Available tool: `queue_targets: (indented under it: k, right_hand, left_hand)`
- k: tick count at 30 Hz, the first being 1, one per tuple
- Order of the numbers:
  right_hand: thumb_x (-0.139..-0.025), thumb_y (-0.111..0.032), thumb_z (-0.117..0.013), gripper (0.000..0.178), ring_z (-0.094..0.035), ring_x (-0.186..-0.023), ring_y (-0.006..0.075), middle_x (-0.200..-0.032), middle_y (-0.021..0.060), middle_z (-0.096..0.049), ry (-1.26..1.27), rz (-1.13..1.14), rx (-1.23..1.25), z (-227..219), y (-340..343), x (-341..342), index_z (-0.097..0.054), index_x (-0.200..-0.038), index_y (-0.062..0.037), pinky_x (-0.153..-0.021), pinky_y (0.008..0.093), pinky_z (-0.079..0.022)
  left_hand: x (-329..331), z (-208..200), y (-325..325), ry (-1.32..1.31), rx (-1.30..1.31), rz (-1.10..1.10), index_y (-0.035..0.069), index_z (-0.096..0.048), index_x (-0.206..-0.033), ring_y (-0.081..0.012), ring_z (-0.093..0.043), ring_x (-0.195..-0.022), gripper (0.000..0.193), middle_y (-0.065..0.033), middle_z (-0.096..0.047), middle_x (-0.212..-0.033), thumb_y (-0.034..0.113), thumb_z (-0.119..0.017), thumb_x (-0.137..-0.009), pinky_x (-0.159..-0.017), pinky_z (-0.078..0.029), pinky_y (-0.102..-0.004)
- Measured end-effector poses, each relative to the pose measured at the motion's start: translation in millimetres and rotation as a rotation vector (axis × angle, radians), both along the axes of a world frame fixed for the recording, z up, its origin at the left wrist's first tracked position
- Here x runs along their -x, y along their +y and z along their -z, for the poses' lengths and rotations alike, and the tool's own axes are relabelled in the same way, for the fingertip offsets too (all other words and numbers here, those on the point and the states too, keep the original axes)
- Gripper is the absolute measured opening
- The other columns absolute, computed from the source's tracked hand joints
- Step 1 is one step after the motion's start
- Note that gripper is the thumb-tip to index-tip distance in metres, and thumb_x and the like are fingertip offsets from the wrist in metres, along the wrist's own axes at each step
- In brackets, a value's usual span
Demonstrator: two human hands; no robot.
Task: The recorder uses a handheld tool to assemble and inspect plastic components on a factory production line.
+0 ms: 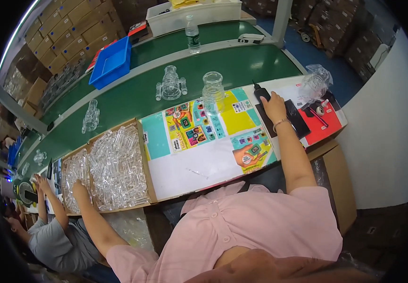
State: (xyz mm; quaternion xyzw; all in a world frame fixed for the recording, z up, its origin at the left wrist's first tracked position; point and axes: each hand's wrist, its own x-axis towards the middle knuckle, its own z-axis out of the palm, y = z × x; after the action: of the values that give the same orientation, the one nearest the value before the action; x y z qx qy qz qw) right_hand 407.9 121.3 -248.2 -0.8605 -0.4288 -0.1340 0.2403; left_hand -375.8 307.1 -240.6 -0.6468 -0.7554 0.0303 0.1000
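My right hand (274,108) is wrapped round a black bottle with a pointed nozzle (261,93), over the right part of the work surface. My left hand (78,189) reaches into the left section of a cardboard box full of small clear plastic pieces (119,165). Its fingers are curled among the pieces, and what they hold is too small to make out. A clear, stepped hollow vessel (213,92) stands upright on the printed cardboard sheet (171,177) between my hands. One thin clear piece (198,173) lies on the sheet's white part.
Beyond the sheet runs a green conveyor belt (138,101) carrying clear assemblies (170,84). A blue tray (111,63) and a water bottle (193,35) stand farther back. A clear plastic bag (315,84) and a dark-handled tool (318,118) lie at right. A co-worker (62,240) works at left.
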Motion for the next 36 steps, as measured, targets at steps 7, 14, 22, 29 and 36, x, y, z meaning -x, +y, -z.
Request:
queue_targets:
  k: [7, 14, 22, 29, 36]
  right_hand:
    - [-0.074, -0.034, -0.064, 0.047, -0.056, -0.090, 0.0401, -0.099, 0.0258, -0.056, 0.306, 0.026, 0.080, -3, 16, 8, -0.051, -0.096, 0.0055, -0.078, 0.0440, -0.045]
    - [-0.087, -0.019, -0.055, 0.032, -0.061, -0.072, 0.0196, -0.093, 0.0113, -0.055, 0.952, -0.265, -0.675, -32, -35, 47, -0.045, -0.108, 0.0033, -0.058, 0.0271, -0.053]
    - [-0.085, -0.017, -0.058, 0.039, -0.056, -0.078, 0.0201, -0.097, 0.0102, -0.051, 1.077, -0.690, -0.865, -84, -101, 91, -0.039, -0.116, -0.0024, -0.064, 0.0273, -0.046]
    - [-0.081, -0.014, -0.062, 0.039, -0.044, -0.070, 0.0142, -0.095, 0.0097, -0.053, 1.562, -0.801, -1.232, -96, -100, 112, -0.046, -0.115, -0.0013, -0.059, 0.0244, -0.038]
    - [-0.087, -0.027, -0.053, 0.019, -0.030, -0.054, 0.0100, -0.067, -0.0007, -0.035, 1.848, -0.976, -1.198, -135, -73, 169, -0.046, -0.080, -0.0098, -0.049, 0.0222, -0.028]
  left_hand:
    - [-93, -76, -46, -0.431, -0.628, 0.263, 0.005, -0.056, -0.109, -0.0202, -0.058, -0.085, 0.029, -0.0119, -0.060, -0.103, 0.012, -0.053, -0.081, -0.075, -0.045, -0.0344]
    - [-255, -88, -138, -1.770, -0.168, 0.477, 0.003, -0.053, -0.105, -0.0101, -0.054, -0.077, 0.027, -0.0095, -0.058, -0.105, 0.003, -0.054, -0.078, -0.069, -0.046, -0.0227]
    - [-329, -81, -194, -2.236, 0.142, 0.635, 0.002, -0.050, -0.105, -0.0146, -0.059, -0.082, 0.027, -0.0210, -0.055, -0.109, 0.005, -0.057, -0.080, -0.073, -0.049, -0.0260]
    - [-352, -88, -218, -2.202, 0.161, 0.685, 0.001, -0.048, -0.103, -0.0200, -0.058, -0.092, 0.027, -0.0210, -0.053, -0.111, -0.004, -0.058, -0.078, -0.077, -0.051, -0.0297]
    - [-371, -94, -236, -2.000, -0.025, 0.910, 0.000, -0.048, -0.102, -0.0224, -0.055, -0.101, 0.032, -0.0214, -0.053, -0.113, -0.012, -0.060, -0.074, -0.083, -0.049, -0.0318]
